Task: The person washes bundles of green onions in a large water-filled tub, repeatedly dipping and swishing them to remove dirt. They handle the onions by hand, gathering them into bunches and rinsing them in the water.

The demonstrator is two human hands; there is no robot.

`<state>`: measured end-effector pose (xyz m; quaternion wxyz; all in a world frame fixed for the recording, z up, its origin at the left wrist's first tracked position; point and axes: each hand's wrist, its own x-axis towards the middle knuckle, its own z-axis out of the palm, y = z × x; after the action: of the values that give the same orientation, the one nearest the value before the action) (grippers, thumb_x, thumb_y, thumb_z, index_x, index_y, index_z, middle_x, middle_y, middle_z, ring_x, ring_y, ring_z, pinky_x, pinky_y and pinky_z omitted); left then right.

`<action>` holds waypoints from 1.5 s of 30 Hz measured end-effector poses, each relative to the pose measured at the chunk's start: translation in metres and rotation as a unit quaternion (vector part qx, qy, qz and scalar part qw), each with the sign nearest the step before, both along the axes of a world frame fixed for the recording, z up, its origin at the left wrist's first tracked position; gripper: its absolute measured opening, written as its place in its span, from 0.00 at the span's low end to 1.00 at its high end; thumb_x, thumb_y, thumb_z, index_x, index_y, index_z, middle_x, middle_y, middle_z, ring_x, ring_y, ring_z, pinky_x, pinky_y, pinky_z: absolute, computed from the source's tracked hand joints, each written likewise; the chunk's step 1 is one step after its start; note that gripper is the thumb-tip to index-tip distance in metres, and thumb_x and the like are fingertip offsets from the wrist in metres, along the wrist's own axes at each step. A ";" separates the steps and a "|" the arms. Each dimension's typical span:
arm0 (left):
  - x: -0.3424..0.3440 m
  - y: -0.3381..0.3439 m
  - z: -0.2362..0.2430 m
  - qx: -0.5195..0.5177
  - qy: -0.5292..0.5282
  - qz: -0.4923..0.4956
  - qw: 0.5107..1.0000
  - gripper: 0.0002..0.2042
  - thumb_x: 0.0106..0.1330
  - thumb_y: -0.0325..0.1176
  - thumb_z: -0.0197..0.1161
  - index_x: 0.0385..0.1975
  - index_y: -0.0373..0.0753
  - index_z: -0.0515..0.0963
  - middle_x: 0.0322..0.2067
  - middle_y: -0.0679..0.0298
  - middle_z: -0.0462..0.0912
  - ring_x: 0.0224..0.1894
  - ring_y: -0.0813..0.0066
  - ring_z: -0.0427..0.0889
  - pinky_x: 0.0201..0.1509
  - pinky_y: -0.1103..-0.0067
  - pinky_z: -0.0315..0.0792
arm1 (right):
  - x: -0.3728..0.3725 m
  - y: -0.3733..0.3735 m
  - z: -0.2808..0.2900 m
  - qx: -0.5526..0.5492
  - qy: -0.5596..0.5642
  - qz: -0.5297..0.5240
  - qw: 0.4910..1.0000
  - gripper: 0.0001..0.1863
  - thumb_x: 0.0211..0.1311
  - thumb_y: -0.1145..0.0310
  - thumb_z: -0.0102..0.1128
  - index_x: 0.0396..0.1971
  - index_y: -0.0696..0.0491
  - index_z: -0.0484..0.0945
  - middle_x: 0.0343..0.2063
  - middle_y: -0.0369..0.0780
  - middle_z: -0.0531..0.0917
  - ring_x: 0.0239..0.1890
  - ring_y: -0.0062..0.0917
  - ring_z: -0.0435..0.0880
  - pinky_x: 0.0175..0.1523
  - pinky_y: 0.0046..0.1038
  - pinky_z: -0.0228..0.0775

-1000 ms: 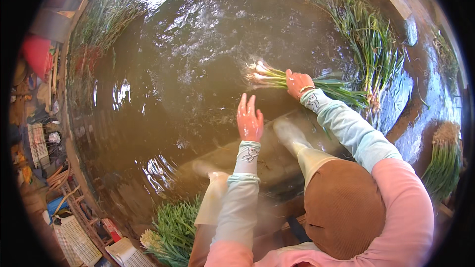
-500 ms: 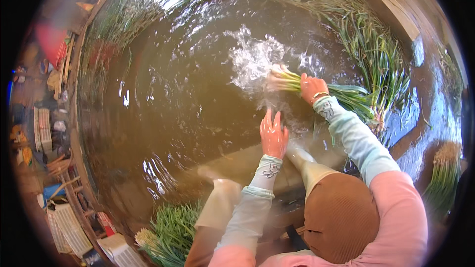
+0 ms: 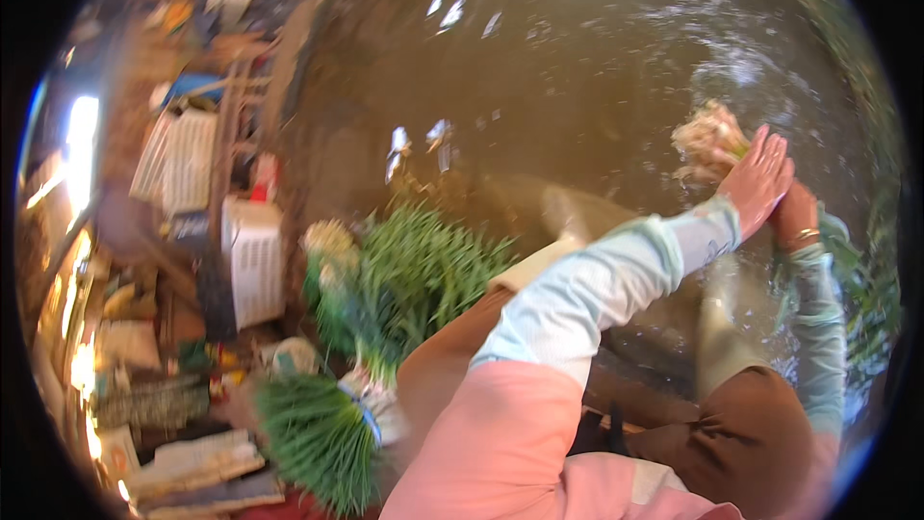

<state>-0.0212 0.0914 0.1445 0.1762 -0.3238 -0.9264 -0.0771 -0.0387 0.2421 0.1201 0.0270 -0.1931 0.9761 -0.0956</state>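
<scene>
- Onion bunch (image 3: 709,143): at right over the water (image 3: 539,87), root end pointing left, probably gripped farther along to leave it exposed.
- Right hand (image 3: 797,214): clamped on the bunch, fingers partly hidden.
- Left hand (image 3: 757,178): fingers straight, together, overlapping the right.

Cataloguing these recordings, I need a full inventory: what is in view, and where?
Held bunch: one, pale and green, right
Water: one pool, brown, upper centre
Leafy bunches: heaped, uncounted, green, lower left
Tied bunch: one, green, with blue band, lower left
Leaves: uncounted, green, right edge
Slotted boxes: at least three, white, left
Red item: one, red, left
Clutter: too blurred to count, mixed colours, left
Legs: two, brown trousers, bottom centre
Sleeves: two, pink and pale blue, centre to right
Right hand: one, bare, right, at held bunch; fingers mostly hidden
Left hand: one, bare, right; straight fingers overlap right hand
</scene>
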 end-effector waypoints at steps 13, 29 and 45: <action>0.211 -0.288 0.290 -0.153 0.203 0.353 0.901 0.16 0.61 0.25 0.51 0.51 0.35 0.68 0.31 0.53 0.80 0.35 0.56 0.79 0.38 0.65 0.70 | 0.092 -0.320 0.292 -0.183 0.320 0.481 0.795 0.21 0.39 0.69 0.64 0.38 0.58 0.74 0.34 0.42 0.80 0.39 0.36 0.79 0.49 0.33 0.70; 0.609 -0.346 0.143 -0.111 0.039 0.746 0.655 0.26 0.59 0.23 0.52 0.61 0.34 0.61 0.34 0.59 0.73 0.39 0.60 0.73 0.47 0.68 0.67 | 0.438 -0.480 0.186 -0.205 0.189 0.683 0.675 0.23 0.56 0.65 0.51 0.54 0.51 0.70 0.51 0.40 0.74 0.62 0.33 0.66 0.71 0.47 0.39; 0.618 -0.378 0.066 0.073 -0.130 0.735 0.661 0.53 0.49 0.59 0.66 0.68 0.34 0.44 0.69 0.44 0.42 0.72 0.50 0.40 0.72 0.56 0.34 | 0.415 -0.503 0.082 0.007 0.108 0.641 0.760 0.38 0.56 0.72 0.52 0.68 0.41 0.52 0.69 0.42 0.53 0.70 0.41 0.49 0.69 0.54 0.39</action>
<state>0.5969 -0.2865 0.2103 0.0759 0.4895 -0.8681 -0.0310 0.3759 -0.2612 0.2019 -0.0225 -0.7826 0.6216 -0.0276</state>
